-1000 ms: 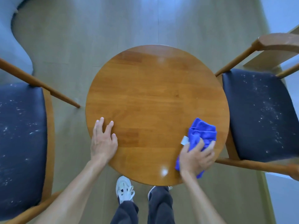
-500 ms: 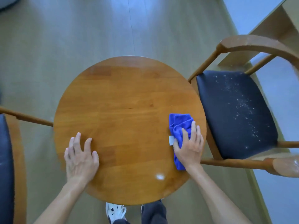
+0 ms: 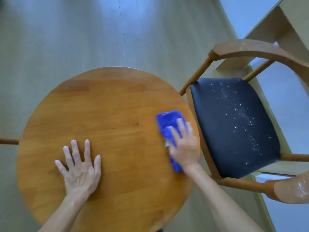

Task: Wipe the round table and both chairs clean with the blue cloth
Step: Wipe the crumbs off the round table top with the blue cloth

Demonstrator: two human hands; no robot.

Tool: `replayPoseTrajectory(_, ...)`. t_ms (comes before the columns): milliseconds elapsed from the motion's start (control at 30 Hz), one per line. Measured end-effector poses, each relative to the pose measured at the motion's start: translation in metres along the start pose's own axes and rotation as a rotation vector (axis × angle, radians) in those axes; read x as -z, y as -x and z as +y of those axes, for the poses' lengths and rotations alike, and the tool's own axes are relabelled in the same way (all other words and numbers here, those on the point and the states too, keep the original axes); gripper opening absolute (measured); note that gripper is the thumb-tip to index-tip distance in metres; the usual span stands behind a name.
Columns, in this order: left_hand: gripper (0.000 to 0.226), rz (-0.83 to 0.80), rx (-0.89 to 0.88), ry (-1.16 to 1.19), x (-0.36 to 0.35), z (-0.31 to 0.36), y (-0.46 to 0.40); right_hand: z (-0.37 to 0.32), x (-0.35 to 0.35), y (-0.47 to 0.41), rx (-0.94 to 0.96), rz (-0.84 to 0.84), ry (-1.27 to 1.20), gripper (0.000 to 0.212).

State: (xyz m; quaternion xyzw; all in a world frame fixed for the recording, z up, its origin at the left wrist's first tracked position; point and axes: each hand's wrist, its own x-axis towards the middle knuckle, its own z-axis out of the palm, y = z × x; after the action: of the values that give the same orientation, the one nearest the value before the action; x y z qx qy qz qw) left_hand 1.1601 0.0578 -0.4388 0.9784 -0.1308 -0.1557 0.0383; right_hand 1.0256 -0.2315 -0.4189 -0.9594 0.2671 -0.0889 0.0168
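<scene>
I look straight down on a round wooden table (image 3: 107,118) with a warm orange-brown top, standing on a pale wood floor (image 3: 83,34). My left hand (image 3: 79,169) lies flat on the near-left part of the tabletop, palm down, fingers spread wide, its grip fully open and holding nothing. My right hand (image 3: 184,144) presses flat on the blue cloth (image 3: 168,121) near the table's right edge; the fingers are extended over the fabric, not curled around it, so the grip is open and only pins the cloth to the wood. The cloth is bunched, with a rumpled end showing beyond my fingertips and a narrow end showing beside my wrist. A small white tag (image 3: 167,143) peeks out at the left side of my hand. My right hand and the cloth are slightly blurred.

Just beside the table on the right stands a wooden chair (image 3: 247,47) with a curved armrail and a dark seat cushion (image 3: 234,128). White specks are scattered over the cushion, thickest along its right half, and pale marks show on the near armrest. At the far left edge, a short wooden rail (image 3: 8,141) of a second chair meets the table's rim.
</scene>
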Motion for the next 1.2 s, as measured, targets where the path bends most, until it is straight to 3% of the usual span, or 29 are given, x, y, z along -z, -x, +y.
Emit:
replayPoseTrajectory(100,0.068,0.012,-0.007,-0.019,-0.004,0.001,0.001,0.025,0.0,-0.026,-0.572,-0.012,-0.004,0.042)
replayPoseTrajectory(167,0.069,0.043,-0.008,-0.002,-0.007,0.001,0.001,-0.001,-0.005,-0.045,-0.684,0.012,-0.015,0.043)
replayPoseTrajectory(233,0.068,0.065,-0.009,-0.002,-0.009,0.0,0.001,-0.048,-0.01,-0.058,-0.527,0.034,-0.007,0.043)
replayPoseTrajectory(333,0.067,0.085,-0.009,-0.006,-0.011,-0.001,0.001,-0.115,-0.015,-0.048,0.006,-0.026,-0.096,0.044)
replayPoseTrajectory(400,0.067,0.098,-0.004,0.0,-0.011,0.0,0.0,-0.112,-0.015,-0.029,0.349,-0.06,-0.196,0.039)
replayPoseTrajectory(467,0.067,0.107,0.009,0.0,-0.01,0.001,0.0,-0.07,-0.015,-0.021,0.537,-0.029,-0.184,0.039)
replayPoseTrajectory(533,0.067,0.109,0.008,-0.003,-0.01,0.001,0.0,-0.024,-0.014,-0.033,0.377,-0.016,-0.137,0.039)
replayPoseTrajectory(600,0.068,0.109,0.002,0.012,-0.01,0.001,0.001,-0.002,-0.015,-0.068,-0.014,-0.022,-0.055,0.042)
replayPoseTrajectory(700,0.069,0.115,0.0,0.036,-0.009,0.002,-0.001,-0.028,-0.025,-0.133,-0.49,-0.026,-0.078,0.049)
replayPoseTrajectory(767,0.068,0.113,-0.013,0.039,-0.009,0.002,-0.001,-0.063,-0.035,-0.169,-0.565,-0.043,-0.087,0.053)
replayPoseTrajectory(900,0.066,0.122,-0.035,0.003,-0.011,-0.002,-0.002,-0.163,-0.047,-0.191,-0.279,-0.128,-0.132,0.056)
replayPoseTrajectory(1033,0.066,0.113,-0.021,-0.004,-0.01,-0.002,-0.002,-0.228,-0.037,-0.13,0.359,-0.171,-0.238,0.046)
replayPoseTrajectory(1133,0.066,0.106,-0.01,0.01,-0.011,-0.003,0.0,-0.178,-0.024,-0.083,0.711,-0.206,-0.279,0.039)
replayPoseTrajectory(1200,0.066,0.114,-0.015,0.011,-0.012,-0.002,0.0,-0.116,-0.018,-0.079,0.714,-0.163,-0.229,0.039)
